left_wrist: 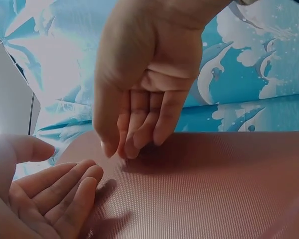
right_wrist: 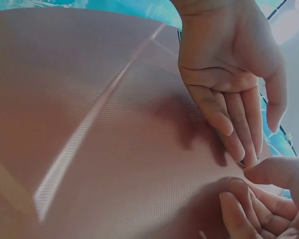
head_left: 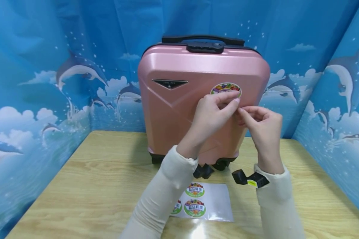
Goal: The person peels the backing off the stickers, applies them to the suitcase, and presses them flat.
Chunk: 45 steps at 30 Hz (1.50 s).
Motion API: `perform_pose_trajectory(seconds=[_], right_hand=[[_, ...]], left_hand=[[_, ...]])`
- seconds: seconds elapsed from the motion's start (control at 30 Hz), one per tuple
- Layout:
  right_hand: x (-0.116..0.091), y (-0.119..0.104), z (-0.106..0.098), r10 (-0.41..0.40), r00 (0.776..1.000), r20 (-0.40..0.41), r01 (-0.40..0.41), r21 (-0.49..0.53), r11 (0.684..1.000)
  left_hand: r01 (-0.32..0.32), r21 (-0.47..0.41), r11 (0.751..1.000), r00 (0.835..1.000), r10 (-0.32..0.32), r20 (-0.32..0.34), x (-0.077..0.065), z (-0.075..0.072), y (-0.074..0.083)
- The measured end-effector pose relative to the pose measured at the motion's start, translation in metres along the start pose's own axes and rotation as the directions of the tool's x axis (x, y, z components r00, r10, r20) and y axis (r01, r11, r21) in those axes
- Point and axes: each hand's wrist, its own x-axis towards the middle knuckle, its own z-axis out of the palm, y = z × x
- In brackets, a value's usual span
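Standing upright on the wooden table, a pink suitcase faces us, with a round fruit sticker on the upper right of its front. We see the left hand in front of the sticker's lower part; its fingers lie extended side by side, the thumb held apart from them. Just to its right, we find the right hand with fingers bent and thumb tip close to the index tip; we cannot tell whether it pinches anything. A dark badge sits on the suitcase's upper left. At the near side of the table, we make out a sheet bearing more round stickers, one partly hidden by the left sleeve. A blue dolphin curtain hangs at the far side.
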Motion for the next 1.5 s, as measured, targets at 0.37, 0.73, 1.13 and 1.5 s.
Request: perform_pose_trajectory(seconds=[0.37,0.73,1.13,1.5], right_hand=[[-0.014,0.015,-0.005,0.009,0.987,0.160,0.001,-0.062,0.998],[-0.035,0.044,-0.001,-0.010,0.933,0.359,0.065,-0.141,0.988],[-0.066,0.081,0.009,0.146,0.827,0.543,-0.059,-0.175,0.983],[-0.081,0.094,0.012,0.187,0.781,0.597,-0.083,-0.197,0.977]], left_hand=[[-0.093,-0.012,0.996,0.995,0.093,0.041,-0.024,-0.015,-0.017],[-0.073,0.037,0.997,0.994,0.070,0.086,-0.053,-0.025,-0.045],[-0.021,0.127,0.992,0.986,-0.001,0.166,-0.089,-0.027,-0.099],[0.163,0.080,0.983,0.952,-0.178,0.250,-0.122,-0.048,-0.141]])
